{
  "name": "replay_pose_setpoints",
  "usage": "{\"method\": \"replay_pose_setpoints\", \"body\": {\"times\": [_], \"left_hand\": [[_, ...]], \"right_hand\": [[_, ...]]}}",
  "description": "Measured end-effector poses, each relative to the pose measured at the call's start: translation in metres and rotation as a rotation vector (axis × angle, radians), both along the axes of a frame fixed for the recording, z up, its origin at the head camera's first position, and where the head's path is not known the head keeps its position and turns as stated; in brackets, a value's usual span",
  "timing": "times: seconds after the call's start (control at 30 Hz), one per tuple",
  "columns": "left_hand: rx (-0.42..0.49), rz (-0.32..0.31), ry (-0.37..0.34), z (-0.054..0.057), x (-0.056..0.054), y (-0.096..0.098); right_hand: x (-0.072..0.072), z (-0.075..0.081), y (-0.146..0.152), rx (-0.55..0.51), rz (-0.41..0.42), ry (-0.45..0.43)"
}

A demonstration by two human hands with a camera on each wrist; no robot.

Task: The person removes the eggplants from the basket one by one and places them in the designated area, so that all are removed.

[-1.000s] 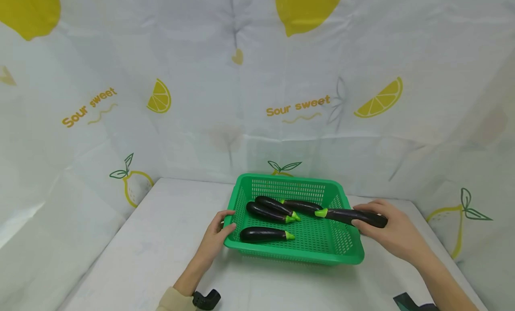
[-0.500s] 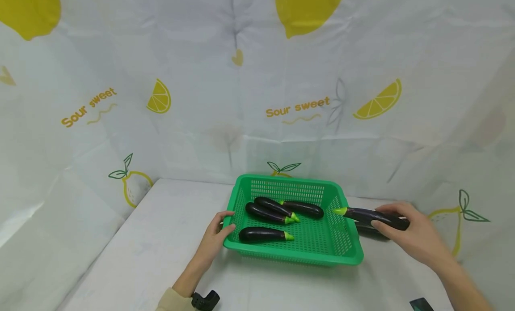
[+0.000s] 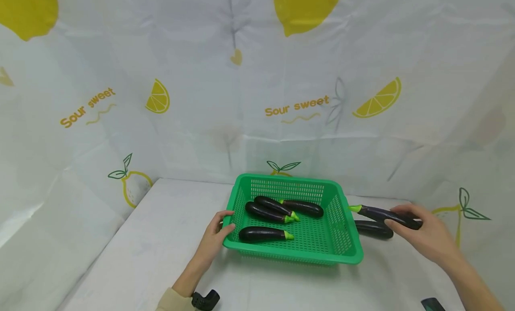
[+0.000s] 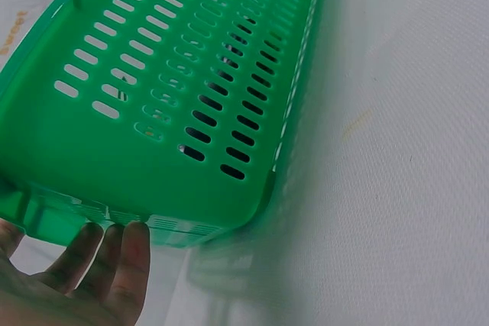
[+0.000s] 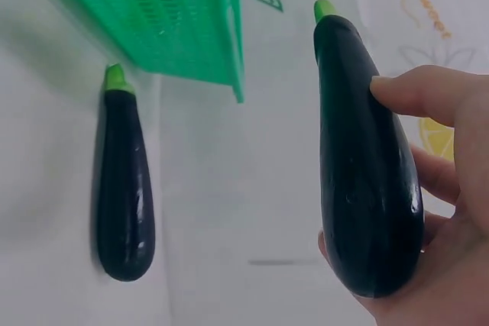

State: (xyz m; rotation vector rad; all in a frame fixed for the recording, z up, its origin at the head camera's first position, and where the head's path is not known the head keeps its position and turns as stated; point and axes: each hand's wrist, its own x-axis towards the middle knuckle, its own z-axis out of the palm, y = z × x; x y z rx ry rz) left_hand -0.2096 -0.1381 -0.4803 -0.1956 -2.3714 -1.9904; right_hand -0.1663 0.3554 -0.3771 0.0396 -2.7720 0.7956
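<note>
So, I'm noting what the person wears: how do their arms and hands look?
The left hand is gloveless, with a beige sleeve and a black bent device beside it. The right hand is gloveless too, no sleeve in view; a dark, partly greenish device shows below.

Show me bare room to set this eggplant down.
Bare: table left of the left hand; table before the green basket, between the forearms; the basket's front-right floor. Crowded: the basket's left and back, holding four eggplants, and outside at its right, where another eggplant lies.
</note>
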Motion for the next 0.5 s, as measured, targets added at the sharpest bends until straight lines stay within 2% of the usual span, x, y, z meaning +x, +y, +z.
{"method": "replay_pose_setpoints", "body": {"times": [0.3, 0.5], "left_hand": [[0.009, 0.004, -0.009, 0.002, 0.0, 0.0], [0.013, 0.0, -0.005, 0.001, 0.0, 0.0]], "right_hand": [[-0.004, -0.011, 0.012, -0.003, -0.04, -0.039], [-0.01, -0.027, 0.024, 0.025, -0.067, -0.072]]}}
